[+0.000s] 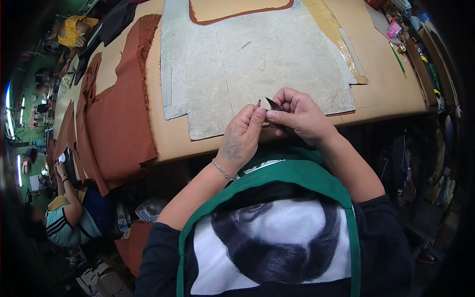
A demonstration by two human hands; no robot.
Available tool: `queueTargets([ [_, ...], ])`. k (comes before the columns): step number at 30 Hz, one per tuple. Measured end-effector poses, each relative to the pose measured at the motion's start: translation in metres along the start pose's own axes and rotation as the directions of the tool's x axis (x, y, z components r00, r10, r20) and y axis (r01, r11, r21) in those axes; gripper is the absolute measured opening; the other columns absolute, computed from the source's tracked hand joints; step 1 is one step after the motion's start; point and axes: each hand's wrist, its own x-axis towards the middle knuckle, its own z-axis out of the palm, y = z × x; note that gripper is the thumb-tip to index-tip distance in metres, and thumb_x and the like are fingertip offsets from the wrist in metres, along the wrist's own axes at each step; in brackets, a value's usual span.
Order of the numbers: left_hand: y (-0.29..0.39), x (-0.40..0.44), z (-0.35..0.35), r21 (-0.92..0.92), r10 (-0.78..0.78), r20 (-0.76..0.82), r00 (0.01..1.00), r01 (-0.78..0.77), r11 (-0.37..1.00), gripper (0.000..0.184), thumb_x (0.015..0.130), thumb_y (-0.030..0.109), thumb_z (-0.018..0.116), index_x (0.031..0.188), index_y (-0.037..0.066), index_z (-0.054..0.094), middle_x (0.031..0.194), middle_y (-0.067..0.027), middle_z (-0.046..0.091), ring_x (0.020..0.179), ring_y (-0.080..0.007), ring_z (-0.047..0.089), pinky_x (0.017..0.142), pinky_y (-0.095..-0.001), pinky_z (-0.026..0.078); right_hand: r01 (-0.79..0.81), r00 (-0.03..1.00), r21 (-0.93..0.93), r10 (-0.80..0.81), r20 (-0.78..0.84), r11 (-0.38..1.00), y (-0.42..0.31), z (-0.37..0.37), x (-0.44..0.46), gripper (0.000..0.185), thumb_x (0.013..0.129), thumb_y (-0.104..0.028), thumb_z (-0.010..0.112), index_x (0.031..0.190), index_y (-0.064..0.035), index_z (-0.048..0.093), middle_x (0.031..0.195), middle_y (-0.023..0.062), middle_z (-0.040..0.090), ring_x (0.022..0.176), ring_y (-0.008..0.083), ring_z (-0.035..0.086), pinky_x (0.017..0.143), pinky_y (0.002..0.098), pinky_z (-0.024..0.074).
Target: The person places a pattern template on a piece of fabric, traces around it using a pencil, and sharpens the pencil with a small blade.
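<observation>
My left hand [241, 129] is closed on a thin reddish-brown pencil [258, 103], whose dark tip pokes up past the fingers. In my right hand [303, 115] is a dark knife [272, 104] with a pointed blade, its handle mostly hidden by the palm. Both hands meet, thumbs nearly touching, over the near edge of a worn grey pattern board [257, 59]. The board lies flat on reddish-brown leather [333, 115], which shows only as a narrow border around it.
Cut reddish-brown leather [120, 116] hangs over the tan table [391, 99] on the left. A green pencil [398, 60] lies at the right, near boxes of clutter. Clear tape [341, 44] covers the board's right side. Two other people [74, 218] are at the left.
</observation>
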Motion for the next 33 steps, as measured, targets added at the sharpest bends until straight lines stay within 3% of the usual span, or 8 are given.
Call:
queueTargets([
  [6, 0.0009, -0.0020, -0.0039, 0.083, -0.023, 0.040, 0.999, 0.019, 0.996, 0.025, 0.092, 0.029, 0.037, 0.095, 0.007, 0.047, 0.069, 0.0050, 0.042, 0.053, -0.0007, 0.032, 0.045, -0.0151, 0.026, -0.042, 0.999, -0.001, 0.042, 0.015, 0.999, 0.0008, -0.0001, 0.0001, 0.016, 0.079, -0.010, 0.061, 0.084, -0.0054, 0.047, 0.072, -0.0001, 0.054, 0.060, 0.0037, 0.052, 0.049, 0.0171, 0.0466],
  [16, 0.0012, -0.0041, -0.0046, 0.041, -0.052, 0.052, 0.997, 0.050, 0.998, 0.022, 0.092, 0.026, 0.037, 0.099, 0.007, 0.046, 0.070, 0.0048, 0.042, 0.054, -0.0010, 0.033, 0.046, -0.0156, 0.028, -0.015, 1.000, 0.020, 0.015, -0.007, 1.000, 0.0026, 0.0010, -0.0001, 0.018, 0.078, -0.011, 0.062, 0.085, -0.0020, 0.048, 0.071, 0.0031, 0.056, 0.057, 0.0051, 0.053, 0.047, 0.0173, 0.0455],
  [26, -0.0058, -0.0036, -0.0027, -0.013, -0.021, -0.021, 1.000, 0.020, 1.000, 0.025, 0.092, 0.027, 0.037, 0.086, 0.007, 0.050, 0.062, 0.0065, 0.039, 0.052, -0.0005, 0.031, 0.046, -0.0162, 0.027, 0.044, 0.997, -0.022, -0.045, -0.069, 0.999, 0.0038, 0.0067, -0.0014, 0.018, 0.077, -0.010, 0.062, 0.083, -0.0018, 0.048, 0.068, 0.0023, 0.055, 0.053, 0.0055, 0.052, 0.046, 0.0178, 0.0435],
  [29, -0.0015, -0.0046, -0.0021, 0.065, -0.014, -0.074, 0.997, 0.019, 0.998, 0.031, 0.091, 0.026, 0.040, 0.076, 0.001, 0.050, 0.066, -0.0042, 0.054, 0.064, -0.0082, 0.049, 0.059, -0.0229, 0.041, 0.079, 0.994, -0.049, -0.083, -0.076, 0.996, 0.0053, 0.0070, -0.0016, 0.017, 0.077, -0.010, 0.062, 0.082, -0.0018, 0.048, 0.067, 0.0023, 0.055, 0.054, 0.0055, 0.052, 0.046, 0.0185, 0.0440],
  [33, 0.0015, -0.0049, -0.0041, 0.172, -0.052, -0.084, 0.995, 0.066, 0.983, 0.034, 0.091, 0.028, 0.041, 0.073, 0.001, 0.051, 0.062, -0.0028, 0.051, 0.058, -0.0074, 0.044, 0.054, -0.0222, 0.038, 0.103, 0.991, -0.082, -0.109, -0.079, 0.991, 0.0071, 0.0060, -0.0005, 0.017, 0.078, -0.010, 0.062, 0.082, -0.0020, 0.049, 0.068, 0.0025, 0.054, 0.056, 0.0056, 0.052, 0.047, 0.0190, 0.0447],
])
